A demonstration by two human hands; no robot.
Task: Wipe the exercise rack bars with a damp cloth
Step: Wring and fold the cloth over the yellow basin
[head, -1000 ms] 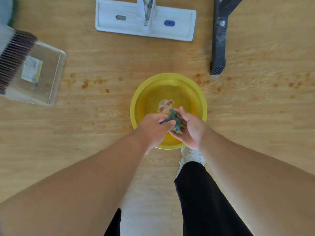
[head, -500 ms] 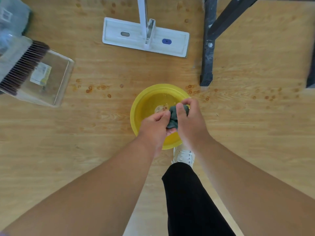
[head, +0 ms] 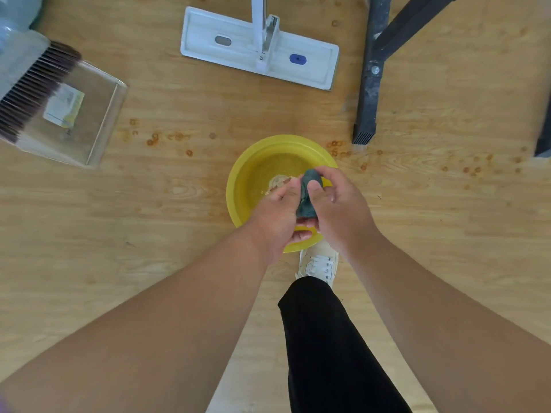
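A small dark teal cloth (head: 307, 193) is bunched up between my two hands, over a yellow basin (head: 247, 171) that stands on the wooden floor. My left hand (head: 275, 214) grips the cloth from the left with curled fingers. From the right, my right hand (head: 340, 204) holds it with thumb and fingers wrapped round it. The black bars of the exercise rack (head: 369, 84) rest on the floor at the upper right, apart from my hands.
A white flat mop head (head: 232, 46) lies on the floor beyond the basin. A clear dustpan with a dark-bristled brush (head: 50, 99) sits at the upper left. My white shoe (head: 319, 262) and black trouser leg (head: 328, 347) are just behind the basin. Small brown spots dot the floor.
Both hands have kept hold of the cloth over the basin and turned it; it now stands more upright between them. The view has tilted, so more of the rack shows.
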